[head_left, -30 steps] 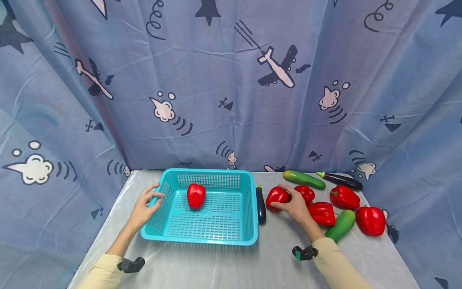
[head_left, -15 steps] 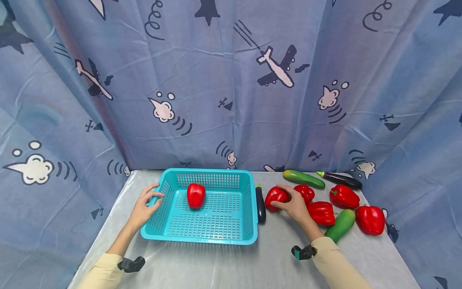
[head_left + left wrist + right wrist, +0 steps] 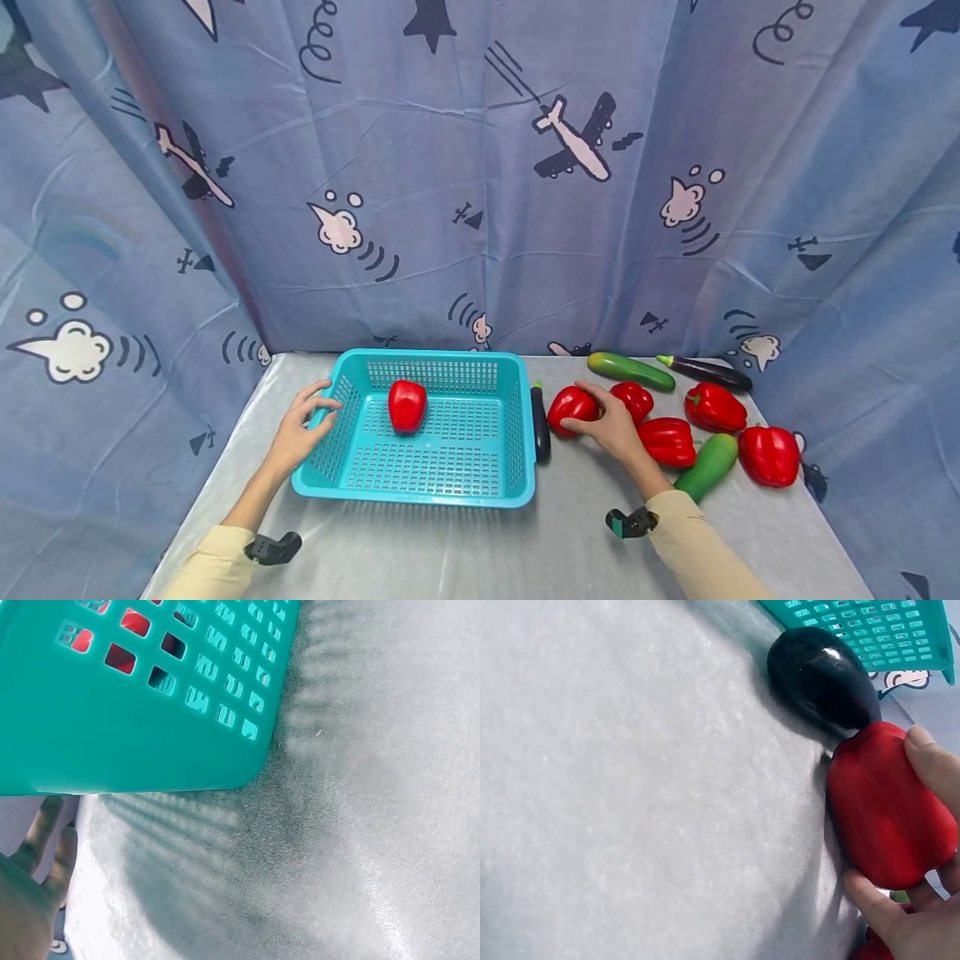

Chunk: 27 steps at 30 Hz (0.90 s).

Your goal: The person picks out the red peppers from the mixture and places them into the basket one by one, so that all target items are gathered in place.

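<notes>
Grip status: the right hand point(image 3: 611, 423) holds a glossy red, blocky bell pepper point(image 3: 570, 411), thumb on one side and fingers on the other, spread to its width. The pepper is right of the turquoise, rectangular plastic basket point(image 3: 420, 500); a dark purple, elongated eggplant point(image 3: 541, 429) lies between them. At the basket's left rim, the left hand point(image 3: 296, 433) is relaxed, half open, fingers loosely curved; whether it bears on the rim cannot be confirmed.

Caution: low sideways movement toward the basket would probably strike the eggplant, whose rounded body could roll into the basket wall. Slick skin and a light hold could let the pepper slip. A knock could shift the basket if the left hand is not steadying it.

Materials: the basket has sloping walls and a floor perforated with small slots, plus a smooth rim. A second red bell pepper point(image 3: 407, 407), also lobed and shiny, lies inside, toward the basket's rear left. The eggplant is smooth, tapering to a green stem. The pale grey table covering point(image 3: 465, 558) around the basket looks finely napped.
</notes>
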{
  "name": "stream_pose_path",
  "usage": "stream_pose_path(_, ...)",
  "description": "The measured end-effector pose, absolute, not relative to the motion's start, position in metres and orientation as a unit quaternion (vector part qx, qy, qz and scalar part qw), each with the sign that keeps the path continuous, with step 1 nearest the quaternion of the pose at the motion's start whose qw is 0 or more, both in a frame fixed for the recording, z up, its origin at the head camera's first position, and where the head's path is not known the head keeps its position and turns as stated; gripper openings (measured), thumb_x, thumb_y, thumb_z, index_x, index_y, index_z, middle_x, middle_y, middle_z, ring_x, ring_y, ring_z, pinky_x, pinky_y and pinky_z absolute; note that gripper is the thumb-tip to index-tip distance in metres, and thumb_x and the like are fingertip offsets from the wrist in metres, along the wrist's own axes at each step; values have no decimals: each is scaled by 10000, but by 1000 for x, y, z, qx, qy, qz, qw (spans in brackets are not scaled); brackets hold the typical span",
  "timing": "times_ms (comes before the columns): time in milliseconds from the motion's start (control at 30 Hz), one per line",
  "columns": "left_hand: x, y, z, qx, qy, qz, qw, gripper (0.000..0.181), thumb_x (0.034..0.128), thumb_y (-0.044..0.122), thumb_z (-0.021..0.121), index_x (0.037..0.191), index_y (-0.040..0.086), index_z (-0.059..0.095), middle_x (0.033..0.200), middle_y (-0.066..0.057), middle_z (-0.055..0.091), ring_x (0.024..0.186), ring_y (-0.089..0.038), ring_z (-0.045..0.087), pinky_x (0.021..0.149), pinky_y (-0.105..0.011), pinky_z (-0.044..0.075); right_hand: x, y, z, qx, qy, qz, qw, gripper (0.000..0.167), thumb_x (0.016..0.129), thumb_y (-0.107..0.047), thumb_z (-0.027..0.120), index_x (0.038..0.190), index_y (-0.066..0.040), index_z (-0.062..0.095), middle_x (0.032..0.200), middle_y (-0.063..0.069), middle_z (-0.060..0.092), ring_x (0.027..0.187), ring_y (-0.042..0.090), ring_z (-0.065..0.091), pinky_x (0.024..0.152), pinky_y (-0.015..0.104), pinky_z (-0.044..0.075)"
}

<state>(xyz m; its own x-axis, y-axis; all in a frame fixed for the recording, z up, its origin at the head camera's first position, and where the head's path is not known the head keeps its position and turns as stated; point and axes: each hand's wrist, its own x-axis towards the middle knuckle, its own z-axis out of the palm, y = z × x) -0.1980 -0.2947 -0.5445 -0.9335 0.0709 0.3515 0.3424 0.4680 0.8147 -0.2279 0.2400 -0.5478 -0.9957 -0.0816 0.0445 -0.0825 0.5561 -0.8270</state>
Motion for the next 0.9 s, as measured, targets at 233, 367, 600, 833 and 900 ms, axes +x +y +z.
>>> stream_pose_path(233,-198,-294,-544,-124,-846,-499,138,133,953,-35,666,1074,-11,714,1498,-219,422,1375,-479,351,981,-699,310,-229,239,-551,48,-880,473,17,734,828,-169,871,1462,-43,522,1472,220,491,1312,439,445,999,612,419)
stream_pose_path(367,-199,-295,-544,-122,-847,-500,136,135,953,-37,666,1078,-15,711,1501,-220,417,1379,-479,347,990,-703,302,-229,239,-553,44,-873,486,19,733,822,-164,876,1458,-49,529,1466,206,501,1315,426,442,998,599,427)
stream_pose_path(600,-198,-295,-545,-121,-848,-498,137,140,950,-48,664,1075,-8,712,1503,-223,417,1384,-477,340,984,-698,307,-226,239,-554,32,-862,506,14,742,827,-167,874,1472,-73,520,1472,186,498,1336,408,424,1015,583,419)
stream_pose_path(833,-199,-295,-546,-124,-844,-503,138,136,954,-45,660,1077,-14,710,1503,-217,418,1387,-476,337,979,-694,305,-224,241,-547,24,-843,538,15,733,843,-199,863,1482,-102,517,1494,168,487,1375,387,402,1083,570,343)
stream_pose_path(900,-198,-295,-546,-124,-844,-503,139,133,956,-42,659,1078,-20,708,1504,-221,416,1386,-476,338,980,-691,304,-224,242,-544,23,-838,545,16,737,838,-218,869,1480,-108,523,1491,161,495,1376,374,408,1104,564,315)
